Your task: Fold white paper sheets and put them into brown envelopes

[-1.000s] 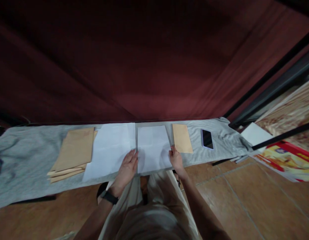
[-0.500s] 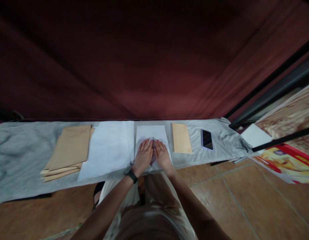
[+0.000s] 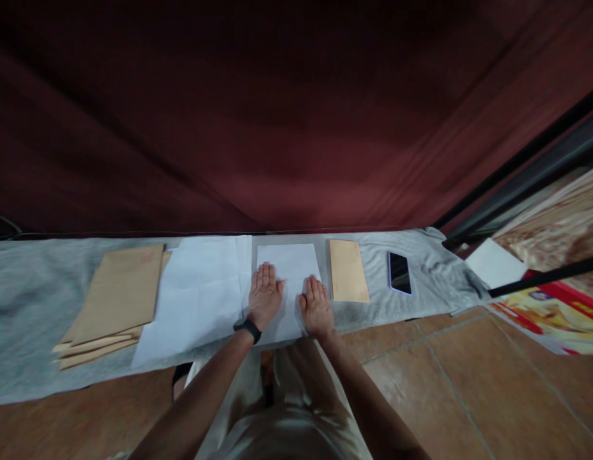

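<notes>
A white sheet of paper (image 3: pixel 291 262) lies flat on the grey cloth straight in front of me. My left hand (image 3: pixel 266 295), with a dark band at the wrist, rests palm down over its left side, fingers stretched out. Over the right side lies my right hand (image 3: pixel 316 308), also flat with straight fingers. Neither hand grips anything. To the left is a stack of larger white paper (image 3: pixel 195 287), its right edge close to my left hand. A tan envelope-like packet (image 3: pixel 348 271) sits just right of my right hand.
Several brown envelopes (image 3: pixel 119 294) are piled at the left. A phone (image 3: pixel 399 273) lies on the grey cloth (image 3: pixel 431 281) to the right. Dark red fabric (image 3: pixel 287 160) hangs behind the table. Black bars and a colourful printed box (image 3: pixel 555 313) stand at the far right.
My hands have moved apart, from side by side at the middle of the sheet to its left and right sides. The view has shifted slightly.
</notes>
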`<act>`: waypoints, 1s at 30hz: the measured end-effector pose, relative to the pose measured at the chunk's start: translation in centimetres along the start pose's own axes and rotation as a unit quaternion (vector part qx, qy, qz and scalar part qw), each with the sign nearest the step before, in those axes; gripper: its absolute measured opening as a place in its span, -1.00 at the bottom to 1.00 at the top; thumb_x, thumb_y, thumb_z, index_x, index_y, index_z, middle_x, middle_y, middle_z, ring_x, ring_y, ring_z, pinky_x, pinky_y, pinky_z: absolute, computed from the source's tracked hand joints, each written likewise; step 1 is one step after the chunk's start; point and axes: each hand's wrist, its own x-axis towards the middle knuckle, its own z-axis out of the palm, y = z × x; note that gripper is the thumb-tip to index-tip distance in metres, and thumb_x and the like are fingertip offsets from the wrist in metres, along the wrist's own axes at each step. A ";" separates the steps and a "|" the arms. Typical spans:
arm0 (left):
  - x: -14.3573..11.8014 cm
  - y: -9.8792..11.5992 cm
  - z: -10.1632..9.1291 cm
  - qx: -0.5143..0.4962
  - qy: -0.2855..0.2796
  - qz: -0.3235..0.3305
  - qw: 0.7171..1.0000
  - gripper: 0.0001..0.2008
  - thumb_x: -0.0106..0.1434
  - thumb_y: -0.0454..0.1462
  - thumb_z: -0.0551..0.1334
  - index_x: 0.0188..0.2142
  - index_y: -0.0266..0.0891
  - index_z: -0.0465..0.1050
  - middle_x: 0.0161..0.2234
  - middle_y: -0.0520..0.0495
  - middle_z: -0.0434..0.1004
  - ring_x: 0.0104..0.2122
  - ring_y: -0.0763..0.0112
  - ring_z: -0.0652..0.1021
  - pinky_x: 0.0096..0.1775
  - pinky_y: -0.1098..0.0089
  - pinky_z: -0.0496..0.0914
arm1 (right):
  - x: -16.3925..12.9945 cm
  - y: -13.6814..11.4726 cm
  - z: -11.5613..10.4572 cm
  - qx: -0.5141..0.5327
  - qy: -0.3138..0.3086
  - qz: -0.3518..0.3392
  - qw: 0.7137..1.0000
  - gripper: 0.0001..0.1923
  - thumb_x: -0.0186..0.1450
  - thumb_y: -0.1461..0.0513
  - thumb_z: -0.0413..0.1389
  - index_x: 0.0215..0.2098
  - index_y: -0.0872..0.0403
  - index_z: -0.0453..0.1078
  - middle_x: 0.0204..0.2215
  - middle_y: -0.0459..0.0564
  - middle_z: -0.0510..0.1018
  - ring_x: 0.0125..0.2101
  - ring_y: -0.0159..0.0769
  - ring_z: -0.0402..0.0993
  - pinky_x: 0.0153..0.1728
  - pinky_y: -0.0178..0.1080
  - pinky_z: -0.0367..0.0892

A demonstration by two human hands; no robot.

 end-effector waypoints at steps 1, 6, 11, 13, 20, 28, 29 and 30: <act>0.2 0.2 0.1 0.006 0.006 -0.005 1.000 -0.36 0.45 -0.13 -0.08 0.36 -0.55 0.06 0.39 -0.46 0.05 0.41 0.02 0.07 0.36 0.01 0.00 | -0.2 0.2 0.0 -0.002 0.006 -0.003 1.000 -0.42 0.49 0.19 -0.12 0.41 0.29 0.03 0.38 0.31 0.14 0.37 -0.02 0.06 0.31 0.07 0.07; 2.1 2.8 0.9 0.017 -0.023 0.073 0.997 -0.42 0.46 -0.16 -0.11 0.39 -0.34 0.08 0.41 -0.24 0.08 0.41 0.14 0.07 0.38 0.04 -0.04 | -0.5 0.3 -0.1 -0.011 0.032 -0.019 0.999 -0.43 0.49 0.22 -0.11 0.40 0.31 0.03 0.37 0.32 0.16 0.37 -0.01 0.06 0.30 0.09 0.11; 5.1 3.9 2.0 0.032 -0.071 0.114 0.990 -0.45 0.46 -0.09 -0.08 0.36 -0.20 0.18 0.39 -0.14 0.15 0.39 0.15 0.13 0.38 0.03 -0.05 | -0.4 -0.2 -0.5 -0.018 0.024 -0.002 1.000 -0.44 0.48 0.24 -0.12 0.39 0.29 0.06 0.36 0.31 0.20 0.36 -0.06 0.10 0.31 0.05 0.11; 6.2 3.2 2.2 0.041 -0.069 0.099 0.992 -0.43 0.46 -0.07 -0.09 0.36 -0.24 0.18 0.39 -0.19 0.13 0.39 0.12 0.13 0.37 0.02 -0.04 | -0.4 -0.3 -0.7 -0.014 0.022 -0.002 1.000 -0.43 0.47 0.24 -0.12 0.40 0.28 0.05 0.36 0.30 0.20 0.36 -0.06 0.09 0.32 0.06 0.10; 7.9 -0.4 1.2 0.057 -0.055 0.030 0.996 -0.38 0.46 -0.13 -0.15 0.36 -0.51 0.11 0.38 -0.36 0.11 0.40 0.10 0.10 0.37 0.08 -0.01 | -0.5 -0.7 -1.1 -0.007 0.017 0.007 1.000 -0.43 0.46 0.23 -0.11 0.39 0.30 0.07 0.36 0.29 0.20 0.37 -0.04 0.08 0.32 0.06 0.11; 1.4 0.9 -0.6 0.034 -0.032 0.082 0.996 -0.41 0.44 -0.19 -0.10 0.36 -0.50 0.11 0.39 -0.36 0.11 0.40 0.08 0.10 0.36 0.02 0.03 | 1.5 0.0 -0.9 0.032 -0.019 0.010 0.999 -0.48 0.49 0.22 -0.13 0.35 0.27 0.17 0.34 0.24 0.24 0.35 -0.05 0.12 0.33 0.06 0.10; 0.2 1.3 -0.7 0.032 -0.038 0.099 0.994 -0.41 0.44 -0.20 -0.09 0.35 -0.50 0.11 0.38 -0.36 0.11 0.40 0.08 0.10 0.36 0.01 0.04 | 2.4 -0.1 -0.8 0.043 -0.025 -0.003 0.999 -0.48 0.50 0.21 -0.14 0.35 0.26 0.18 0.35 0.23 0.22 0.36 -0.06 0.11 0.33 0.06 0.10; -0.8 1.6 -0.9 0.032 -0.045 0.108 0.993 -0.41 0.43 -0.20 -0.07 0.35 -0.50 0.13 0.38 -0.37 0.13 0.40 0.06 0.10 0.36 0.01 0.04 | 3.3 -0.3 -0.6 0.053 -0.033 -0.024 0.998 -0.48 0.50 0.21 -0.14 0.36 0.24 0.17 0.37 0.20 0.19 0.37 -0.08 0.08 0.33 0.04 0.11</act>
